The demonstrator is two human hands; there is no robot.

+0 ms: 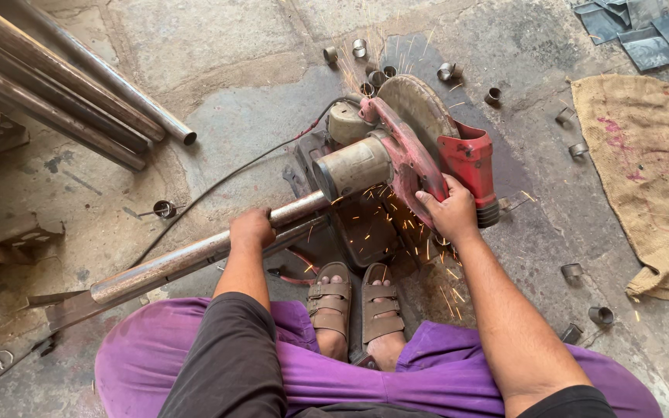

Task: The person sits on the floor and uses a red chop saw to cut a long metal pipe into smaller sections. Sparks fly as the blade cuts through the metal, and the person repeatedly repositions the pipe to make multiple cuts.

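A red chop saw sits on the concrete floor in front of me, its round cutting disc lowered and throwing sparks. My right hand grips the saw's red handle. My left hand is closed around a long steel pipe that runs from the lower left into the saw. My two sandalled feet rest just in front of the saw's base.
Several short cut pipe rings lie scattered around the saw. Long steel pipes are stacked at the upper left. A burlap sack lies at the right, dark metal sheets at the top right. A black power cable runs leftward.
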